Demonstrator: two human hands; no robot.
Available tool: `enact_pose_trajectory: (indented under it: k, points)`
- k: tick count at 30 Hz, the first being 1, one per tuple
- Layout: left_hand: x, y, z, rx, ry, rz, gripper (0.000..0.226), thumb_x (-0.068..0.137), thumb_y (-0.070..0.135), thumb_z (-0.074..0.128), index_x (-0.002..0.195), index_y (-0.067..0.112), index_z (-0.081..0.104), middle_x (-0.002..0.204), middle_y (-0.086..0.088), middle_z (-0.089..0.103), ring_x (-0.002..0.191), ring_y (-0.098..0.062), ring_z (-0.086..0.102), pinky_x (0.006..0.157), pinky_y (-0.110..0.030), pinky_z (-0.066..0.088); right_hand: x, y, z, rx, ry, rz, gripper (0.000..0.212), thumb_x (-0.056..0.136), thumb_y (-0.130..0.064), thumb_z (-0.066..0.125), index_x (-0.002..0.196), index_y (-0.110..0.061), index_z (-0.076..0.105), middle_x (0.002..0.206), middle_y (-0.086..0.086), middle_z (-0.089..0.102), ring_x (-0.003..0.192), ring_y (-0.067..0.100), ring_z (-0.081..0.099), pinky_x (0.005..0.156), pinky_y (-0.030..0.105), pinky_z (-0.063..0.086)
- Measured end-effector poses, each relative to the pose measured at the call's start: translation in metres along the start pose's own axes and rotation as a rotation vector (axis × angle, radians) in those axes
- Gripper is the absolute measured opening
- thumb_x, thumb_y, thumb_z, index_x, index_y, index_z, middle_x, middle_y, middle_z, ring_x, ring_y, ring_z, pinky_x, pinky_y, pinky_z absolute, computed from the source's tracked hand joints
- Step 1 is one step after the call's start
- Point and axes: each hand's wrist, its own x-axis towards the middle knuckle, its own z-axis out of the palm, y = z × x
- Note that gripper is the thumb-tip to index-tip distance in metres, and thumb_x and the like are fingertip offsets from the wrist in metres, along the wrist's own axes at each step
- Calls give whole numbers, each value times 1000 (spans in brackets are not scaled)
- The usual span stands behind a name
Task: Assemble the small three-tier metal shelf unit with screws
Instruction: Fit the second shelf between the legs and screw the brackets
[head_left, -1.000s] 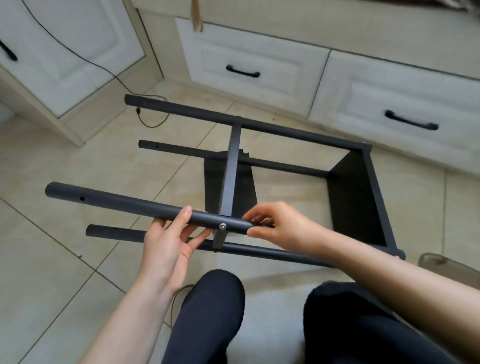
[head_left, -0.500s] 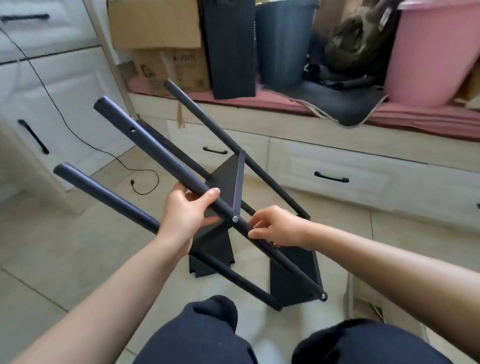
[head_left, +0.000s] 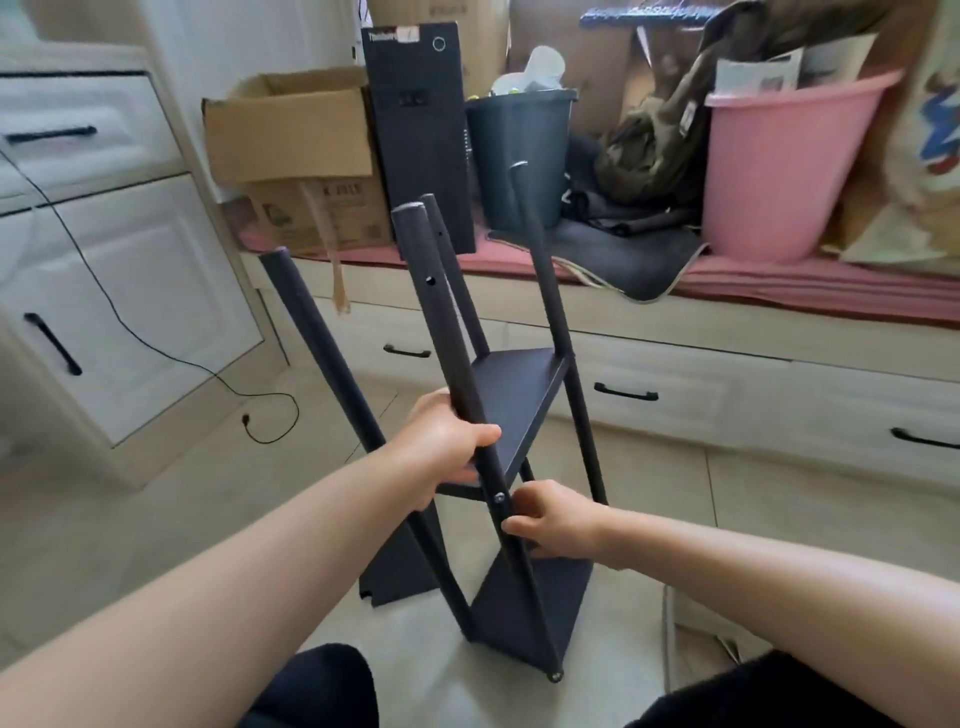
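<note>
Frame status: the partly built shelf unit (head_left: 524, 415) stands nearly upright on the tiled floor (head_left: 779, 519), leaning slightly toward the person. Two shelf panels are fitted: the middle shelf (head_left: 514, 400) and the bottom shelf (head_left: 530, 608). The top tier is not yet mounted; an open screw hole (head_left: 430, 280) shows near the upper end of the near post (head_left: 441, 338). A further dark panel (head_left: 397, 571) rests on the floor just beside the frame, on its left.

Grip state: the left hand (head_left: 441, 441) is wrapped around the near post just above the middle shelf joint, thumb across the front. The right hand (head_left: 550, 519) holds the same post lower down, fingertips (head_left: 511, 526) pinching it just below the fitted screw (head_left: 500, 497).

Procedure, judged from this position:
1. Bring the frame fully vertical so that the lower ends of all four posts bear on the floor.
2. Keep one hand on the post while the other releases; the frame is light and, with its top tier open, probably flexes.
3. Check that the four free upper ends stand evenly spaced; the left post (head_left: 311, 338) splays outward and may need drawing in.
4. Align the remaining shelf with the upper holes before driving any screw.
5. Start all screws loosely, then tighten.

Caution: the black cable (head_left: 182, 358) on the floor lies near the working area.
</note>
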Motion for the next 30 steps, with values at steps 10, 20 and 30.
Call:
enact_pose_trajectory:
  k: [10, 20, 30]
  points:
    - [-27, -16, -10, 278, -6, 255, 22, 93, 23, 71, 83, 12, 55, 84, -11, 63, 86, -27, 69, 80, -41, 60, -15, -11, -27, -135, -26, -18, 25, 92, -32, 66, 108, -13, 70, 99, 0, 73, 88, 12, 68, 74, 22, 55]
    - [-47, -39, -29, 433, -144, 228, 30, 88, 20, 68, 91, -5, 52, 73, -6, 50, 68, -17, 49, 68, -40, 48, -24, 49, -111, 21, 537, 225, 45, 98, -44, 53, 113, -2, 61, 102, 14, 69, 93, 33, 67, 85, 47, 56]
    - [-67, -58, -40, 490, -92, 300, 20, 88, 25, 71, 87, 9, 60, 86, -4, 66, 69, -10, 56, 67, -27, 50, -15, 45, -117, 256, 629, 42, 50, 99, -36, 54, 143, -23, 34, 123, 0, 55, 104, 16, 57, 91, 38, 48]
